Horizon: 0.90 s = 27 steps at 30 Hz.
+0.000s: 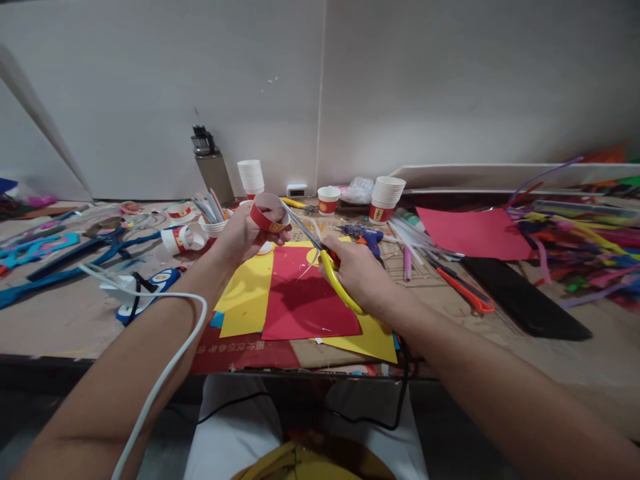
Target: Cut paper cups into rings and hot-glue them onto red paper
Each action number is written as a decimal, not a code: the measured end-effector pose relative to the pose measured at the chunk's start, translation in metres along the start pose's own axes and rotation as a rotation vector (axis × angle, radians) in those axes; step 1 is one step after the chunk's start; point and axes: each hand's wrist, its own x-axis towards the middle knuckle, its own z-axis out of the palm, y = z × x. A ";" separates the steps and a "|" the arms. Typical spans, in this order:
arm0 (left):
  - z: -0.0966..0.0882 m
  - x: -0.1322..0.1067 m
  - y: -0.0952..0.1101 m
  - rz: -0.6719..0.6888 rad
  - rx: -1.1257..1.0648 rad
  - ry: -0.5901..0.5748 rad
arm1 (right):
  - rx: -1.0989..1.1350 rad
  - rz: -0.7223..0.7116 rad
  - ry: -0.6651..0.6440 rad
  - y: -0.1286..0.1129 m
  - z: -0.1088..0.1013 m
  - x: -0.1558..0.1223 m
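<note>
My left hand is closed around a cut paper cup ring, red outside with a yellow print. My right hand grips yellow-handled scissors, whose blades point up and left and reach the ring's right edge. A thin white strip hangs near the blades. Beneath both hands lie a red paper sheet and yellow paper, with small white scraps on top. Cut cup pieces lie left of my left hand. A blue glue gun rests just beyond my right hand.
Stacked paper cups and a single cup stand at the back. On the right are a black phone-like slab, an orange cutter and red paper. A white cable crosses over my left forearm.
</note>
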 end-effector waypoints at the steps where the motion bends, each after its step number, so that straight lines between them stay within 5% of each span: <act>1: 0.000 0.000 0.001 -0.002 0.000 -0.006 | 0.004 -0.003 0.005 0.000 0.000 0.000; 8: 0.000 0.001 0.002 0.099 -0.045 0.138 | -0.017 -0.004 -0.002 0.000 0.000 0.001; 27: 0.000 0.002 -0.004 0.028 -0.030 -0.001 | -0.014 0.034 -0.021 -0.002 -0.002 0.000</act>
